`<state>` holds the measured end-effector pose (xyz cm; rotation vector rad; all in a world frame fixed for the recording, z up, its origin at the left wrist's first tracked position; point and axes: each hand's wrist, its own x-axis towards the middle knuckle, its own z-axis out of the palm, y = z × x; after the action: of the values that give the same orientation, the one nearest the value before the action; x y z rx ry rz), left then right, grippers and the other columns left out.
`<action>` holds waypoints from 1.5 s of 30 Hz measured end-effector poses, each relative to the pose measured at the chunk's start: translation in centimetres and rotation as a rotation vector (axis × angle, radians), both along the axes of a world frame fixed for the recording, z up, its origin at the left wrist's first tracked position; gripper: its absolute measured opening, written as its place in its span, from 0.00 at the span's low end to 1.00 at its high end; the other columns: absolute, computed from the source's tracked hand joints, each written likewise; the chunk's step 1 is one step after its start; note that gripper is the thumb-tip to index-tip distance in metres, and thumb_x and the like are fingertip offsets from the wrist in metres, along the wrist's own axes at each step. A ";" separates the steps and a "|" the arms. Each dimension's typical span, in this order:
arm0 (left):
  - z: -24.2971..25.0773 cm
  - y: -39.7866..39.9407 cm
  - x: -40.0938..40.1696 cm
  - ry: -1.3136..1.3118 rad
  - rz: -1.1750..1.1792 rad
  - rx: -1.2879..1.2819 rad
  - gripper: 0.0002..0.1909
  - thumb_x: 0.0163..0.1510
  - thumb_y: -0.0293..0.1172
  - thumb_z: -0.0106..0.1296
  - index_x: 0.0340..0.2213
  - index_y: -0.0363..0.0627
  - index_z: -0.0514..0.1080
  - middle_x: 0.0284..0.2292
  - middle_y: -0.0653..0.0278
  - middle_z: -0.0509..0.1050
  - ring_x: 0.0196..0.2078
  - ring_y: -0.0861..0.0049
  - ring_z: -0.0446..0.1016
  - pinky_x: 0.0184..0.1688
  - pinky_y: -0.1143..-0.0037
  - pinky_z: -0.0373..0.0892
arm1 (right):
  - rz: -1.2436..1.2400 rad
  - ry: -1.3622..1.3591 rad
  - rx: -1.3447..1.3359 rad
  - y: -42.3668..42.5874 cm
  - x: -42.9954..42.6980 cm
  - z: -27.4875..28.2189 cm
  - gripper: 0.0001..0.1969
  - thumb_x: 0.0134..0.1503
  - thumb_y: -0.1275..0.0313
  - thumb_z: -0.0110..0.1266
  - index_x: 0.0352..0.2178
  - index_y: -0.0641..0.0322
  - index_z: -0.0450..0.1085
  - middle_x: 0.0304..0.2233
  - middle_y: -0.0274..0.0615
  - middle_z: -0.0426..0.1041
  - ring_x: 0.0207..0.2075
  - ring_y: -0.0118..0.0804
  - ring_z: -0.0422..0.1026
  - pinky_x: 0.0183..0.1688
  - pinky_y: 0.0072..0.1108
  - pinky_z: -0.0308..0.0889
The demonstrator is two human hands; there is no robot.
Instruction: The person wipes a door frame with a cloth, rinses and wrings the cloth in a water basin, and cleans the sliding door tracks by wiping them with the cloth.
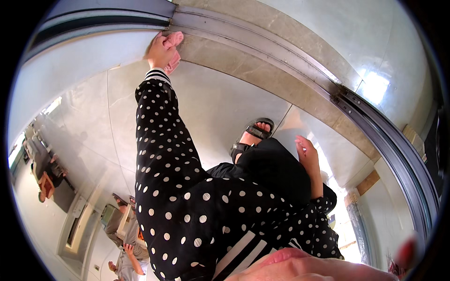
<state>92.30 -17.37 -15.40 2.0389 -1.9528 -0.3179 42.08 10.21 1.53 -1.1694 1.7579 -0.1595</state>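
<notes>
At the top left, my left hand is shut on a pink cloth, parts of which stick out past the fingers. This hand is at the end of a grey metal sliding-door track, by the lower corner of a pale door or wall panel. Whether the cloth touches the track or the stone sill I cannot tell. My right hand holds nothing beside my bent knee in black trousers, its fingers loosely curled and slightly apart.
My foot in a black sandal stands on glossy tiles. Dark door frame rails run down the right side, near a plastic-wrapped post. Behind me at left sit a person in grey and another person.
</notes>
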 end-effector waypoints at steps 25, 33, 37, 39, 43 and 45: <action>1.6 -1.1 -0.3 -0.020 -0.044 0.395 0.14 0.47 0.32 0.52 0.38 0.46 0.72 0.39 0.54 0.70 0.37 0.59 0.73 0.41 0.66 0.69 | 0.053 0.031 -0.089 0.5 0.3 -0.7 0.14 0.57 0.70 0.48 0.45 0.61 0.67 0.36 0.47 0.72 0.35 0.44 0.73 0.39 0.29 0.67; -0.3 -1.0 -4.0 -0.142 0.407 0.012 0.20 0.48 0.33 0.51 0.44 0.44 0.66 0.42 0.53 0.68 0.43 0.55 0.70 0.41 0.61 0.70 | 0.163 0.090 -0.073 -0.4 0.5 -0.5 0.14 0.57 0.71 0.49 0.45 0.60 0.67 0.38 0.47 0.72 0.36 0.44 0.73 0.40 0.29 0.67; -2.1 0.5 -7.2 -0.149 0.189 -0.136 0.20 0.48 0.33 0.50 0.44 0.42 0.68 0.43 0.53 0.67 0.42 0.54 0.70 0.42 0.62 0.69 | 0.144 0.067 -0.082 -0.5 1.0 -0.8 0.14 0.56 0.71 0.49 0.45 0.60 0.67 0.38 0.47 0.72 0.37 0.45 0.73 0.40 0.29 0.67; -0.5 0.1 -4.8 0.217 0.155 0.167 0.18 0.47 0.32 0.52 0.41 0.41 0.69 0.41 0.54 0.69 0.43 0.56 0.70 0.43 0.64 0.68 | 0.132 0.055 -0.073 -0.4 0.9 -0.8 0.15 0.56 0.71 0.49 0.45 0.60 0.67 0.38 0.47 0.72 0.37 0.45 0.73 0.40 0.30 0.67; 3.3 -1.8 -4.2 -0.024 0.114 0.063 0.17 0.46 0.33 0.54 0.40 0.44 0.70 0.41 0.53 0.69 0.43 0.57 0.71 0.42 0.65 0.69 | 0.196 0.098 -0.039 -0.3 0.6 -1.1 0.15 0.57 0.70 0.48 0.46 0.60 0.67 0.38 0.47 0.72 0.36 0.45 0.72 0.40 0.30 0.67; 2.2 -3.1 -5.6 -0.225 0.237 0.300 0.17 0.46 0.33 0.54 0.40 0.45 0.71 0.40 0.52 0.69 0.42 0.57 0.72 0.41 0.65 0.70 | 0.216 0.137 -0.058 -1.1 0.6 -1.1 0.15 0.57 0.70 0.48 0.46 0.60 0.67 0.38 0.48 0.72 0.36 0.45 0.72 0.41 0.30 0.67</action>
<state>86.70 -20.49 -13.25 2.5711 -1.8475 -0.3574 42.65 9.11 0.40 -1.4324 1.7396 -0.0015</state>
